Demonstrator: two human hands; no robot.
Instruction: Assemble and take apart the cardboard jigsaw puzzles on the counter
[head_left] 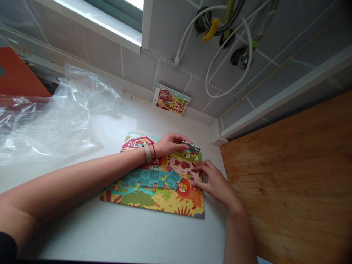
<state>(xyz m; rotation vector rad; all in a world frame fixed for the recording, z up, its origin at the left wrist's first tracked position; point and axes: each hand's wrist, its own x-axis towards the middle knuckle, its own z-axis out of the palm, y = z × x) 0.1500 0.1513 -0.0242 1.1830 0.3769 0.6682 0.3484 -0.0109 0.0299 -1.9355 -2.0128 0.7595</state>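
Note:
A colourful jigsaw puzzle (137, 198) lies on the white counter, with a barn and a cow in its upper part and a lion at the lower right. My left hand (173, 143) reaches over its upper part, thumb and fingers closed on a dark puzzle piece (193, 147) near the top right corner. At the right edge, my right hand (211, 181) touches the puzzle near the cow and the lion, its thumb and fingers apart. Teal squared pieces (148, 178) form a band across the middle. One teal piece (173, 179) sits askew there. My left forearm hides part of the barn side.
A picture card (172, 99) of the farm scene leans on the tiled wall. Crumpled clear plastic (55, 121) and an orange box (19, 69) are at the left. A wooden panel (288, 176) borders the counter's right side. Cables and pipes (228, 36) hang above.

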